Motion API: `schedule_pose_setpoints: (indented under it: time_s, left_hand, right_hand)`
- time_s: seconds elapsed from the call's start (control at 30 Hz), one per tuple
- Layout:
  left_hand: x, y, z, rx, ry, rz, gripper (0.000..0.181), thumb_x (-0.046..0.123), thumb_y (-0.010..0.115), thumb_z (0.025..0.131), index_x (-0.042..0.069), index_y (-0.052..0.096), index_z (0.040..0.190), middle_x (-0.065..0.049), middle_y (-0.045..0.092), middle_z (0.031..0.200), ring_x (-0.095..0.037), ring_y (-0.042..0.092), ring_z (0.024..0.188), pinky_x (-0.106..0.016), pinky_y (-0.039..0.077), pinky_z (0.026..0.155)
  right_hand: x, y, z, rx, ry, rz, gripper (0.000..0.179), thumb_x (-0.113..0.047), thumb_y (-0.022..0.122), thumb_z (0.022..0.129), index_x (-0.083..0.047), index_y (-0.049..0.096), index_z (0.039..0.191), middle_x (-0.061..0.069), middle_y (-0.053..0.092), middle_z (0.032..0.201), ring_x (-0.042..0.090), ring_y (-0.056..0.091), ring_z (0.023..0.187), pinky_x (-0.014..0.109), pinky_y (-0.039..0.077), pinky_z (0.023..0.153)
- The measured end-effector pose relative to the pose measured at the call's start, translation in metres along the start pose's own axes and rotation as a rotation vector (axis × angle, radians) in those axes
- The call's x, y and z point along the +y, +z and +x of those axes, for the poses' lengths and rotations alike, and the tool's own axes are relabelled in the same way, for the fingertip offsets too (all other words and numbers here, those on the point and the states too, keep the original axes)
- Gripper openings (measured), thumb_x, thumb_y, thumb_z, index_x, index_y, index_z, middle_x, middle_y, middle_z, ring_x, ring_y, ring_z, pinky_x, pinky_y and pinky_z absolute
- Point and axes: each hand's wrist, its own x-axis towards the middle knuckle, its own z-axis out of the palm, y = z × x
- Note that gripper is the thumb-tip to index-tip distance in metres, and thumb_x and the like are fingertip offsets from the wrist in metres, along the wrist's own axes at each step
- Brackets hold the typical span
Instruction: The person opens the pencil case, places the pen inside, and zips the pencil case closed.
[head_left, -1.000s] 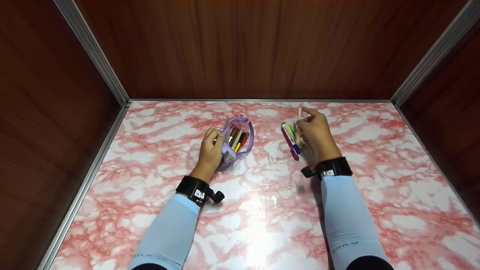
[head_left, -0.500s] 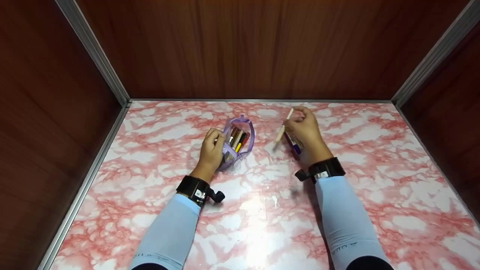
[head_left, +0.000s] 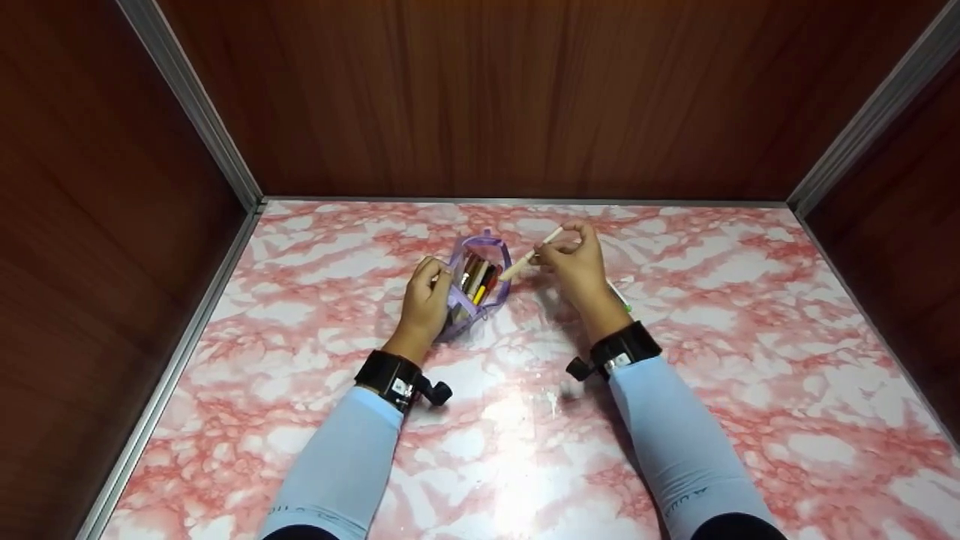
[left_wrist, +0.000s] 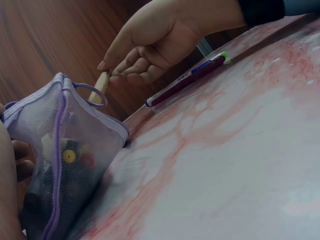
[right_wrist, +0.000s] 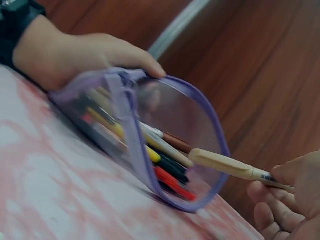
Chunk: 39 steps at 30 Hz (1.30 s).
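Note:
A purple mesh pencil case [head_left: 496,301] lies unzipped with its mouth facing right, several pens and markers [right_wrist: 165,165] inside. My left hand [head_left: 425,300] grips the case by its left edge. Between thumb and fingers, my right hand [head_left: 579,271] pinches a cream-coloured capped pen [head_left: 519,265], its capped end at the mouth of the case. In the right wrist view that cream end overlaps the opening; whether it is past the rim I cannot tell. On the table under my right hand lie a purple pen [left_wrist: 187,82] and a blue-and-white marker [left_wrist: 200,67], mostly hidden in the head view.
The table [head_left: 480,450] has a glossy red-and-white marbled top. Dark wood panels [head_left: 480,97] close it in at the back and both sides, with metal strips at the edges. A green tip [left_wrist: 226,56] shows beyond the loose pens.
My right hand has lifted the cream pen from the loose pens and moved it left to the case, tilting it from near upright to slanting. The left hand and case have stayed put.

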Motion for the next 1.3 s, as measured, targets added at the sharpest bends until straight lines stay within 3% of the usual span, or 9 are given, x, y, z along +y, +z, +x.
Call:
schedule_pose_setpoints:
  time_s: [0.1, 0.2, 0.43, 0.53, 0.67, 0.8, 1.03, 1.17, 1.3]
  left_hand:
    - [-0.001, 0.000, 0.001, 0.007, 0.000, 0.012, 0.015, 0.003, 0.058, 0.107, -0.003, 0.065, 0.095, -0.016, 0.062, 0.105, -0.022, 0.059, 0.109, -0.031, 0.057, 0.096]
    - [-0.001, 0.000, 0.001, 0.006, 0.003, 0.020, 0.015, 0.004, 0.058, 0.107, -0.002, 0.066, 0.095, -0.017, 0.063, 0.108, -0.024, 0.059, 0.112, -0.032, 0.057, 0.098]
    - [0.001, -0.001, 0.001, -0.007, 0.020, 0.022, 0.016, 0.004, 0.057, 0.108, -0.004, 0.065, 0.096, -0.017, 0.062, 0.107, -0.023, 0.059, 0.110, -0.030, 0.055, 0.097]
    - [0.002, -0.002, 0.001, -0.017, 0.020, 0.018, 0.017, 0.004, 0.056, 0.109, -0.004, 0.065, 0.097, -0.017, 0.061, 0.106, -0.022, 0.059, 0.109, -0.029, 0.055, 0.097]
    - [0.002, -0.002, 0.001, -0.020, 0.011, 0.007, 0.017, 0.004, 0.056, 0.109, -0.005, 0.065, 0.098, -0.014, 0.061, 0.105, -0.022, 0.059, 0.107, -0.028, 0.055, 0.095]
    - [0.001, -0.002, 0.001, -0.021, 0.003, 0.006, 0.018, 0.004, 0.055, 0.109, -0.004, 0.064, 0.097, -0.012, 0.060, 0.105, -0.022, 0.059, 0.106, -0.028, 0.055, 0.095]
    - [0.002, -0.002, 0.000, -0.019, 0.004, 0.004, 0.017, 0.004, 0.055, 0.110, -0.003, 0.066, 0.098, -0.011, 0.061, 0.105, -0.020, 0.059, 0.105, -0.029, 0.056, 0.095]
    - [0.001, -0.002, 0.000, -0.014, 0.005, -0.004, 0.018, 0.004, 0.055, 0.110, -0.002, 0.066, 0.097, -0.009, 0.061, 0.104, -0.021, 0.060, 0.104, -0.029, 0.057, 0.095]
    - [0.001, -0.002, 0.000, -0.015, -0.004, -0.004, 0.018, 0.005, 0.055, 0.110, -0.002, 0.066, 0.097, -0.009, 0.060, 0.104, -0.019, 0.059, 0.104, -0.029, 0.057, 0.094]
  right_hand:
    - [0.003, 0.011, -0.005, -0.005, -0.005, 0.059, 0.049, 0.012, 0.074, 0.098, -0.002, 0.044, 0.134, 0.001, 0.077, 0.081, 0.016, 0.081, 0.071, 0.045, 0.072, 0.081]
    - [0.005, 0.023, -0.012, -0.020, -0.008, 0.027, 0.051, 0.012, 0.076, 0.097, 0.001, 0.046, 0.136, 0.001, 0.076, 0.081, 0.018, 0.080, 0.071, 0.051, 0.071, 0.083]
    - [0.007, 0.042, -0.027, -0.121, 0.033, -0.066, 0.041, 0.013, 0.077, 0.094, 0.007, 0.064, 0.133, 0.003, 0.081, 0.088, 0.021, 0.082, 0.080, 0.039, 0.071, 0.081]
    - [0.006, 0.044, -0.032, -0.249, 0.024, -0.240, 0.048, 0.006, 0.077, 0.099, 0.002, 0.070, 0.146, 0.011, 0.084, 0.107, 0.027, 0.083, 0.097, 0.039, 0.071, 0.087]
    - [0.007, 0.044, -0.035, -0.431, -0.066, -0.544, 0.058, -0.007, 0.076, 0.104, -0.010, 0.063, 0.160, 0.020, 0.077, 0.140, 0.035, 0.075, 0.124, 0.047, 0.065, 0.108]
    - [0.007, 0.043, -0.034, -0.503, -0.099, -0.677, 0.057, -0.014, 0.074, 0.107, -0.009, 0.061, 0.162, 0.023, 0.064, 0.157, 0.042, 0.065, 0.142, 0.053, 0.053, 0.125]
    - [0.003, 0.031, -0.026, -0.386, -0.005, -0.569, 0.036, -0.012, 0.076, 0.105, -0.005, 0.078, 0.140, 0.018, 0.074, 0.144, 0.033, 0.070, 0.129, 0.044, 0.057, 0.115]
    - [0.001, 0.019, -0.019, -0.328, 0.029, -0.482, 0.031, -0.007, 0.072, 0.105, 0.001, 0.079, 0.134, 0.022, 0.078, 0.133, 0.036, 0.075, 0.116, 0.041, 0.063, 0.103]
    - [-0.004, 0.004, -0.010, -0.270, 0.009, -0.491, 0.030, -0.006, 0.068, 0.107, 0.005, 0.077, 0.133, 0.026, 0.078, 0.128, 0.036, 0.078, 0.108, 0.036, 0.066, 0.096]
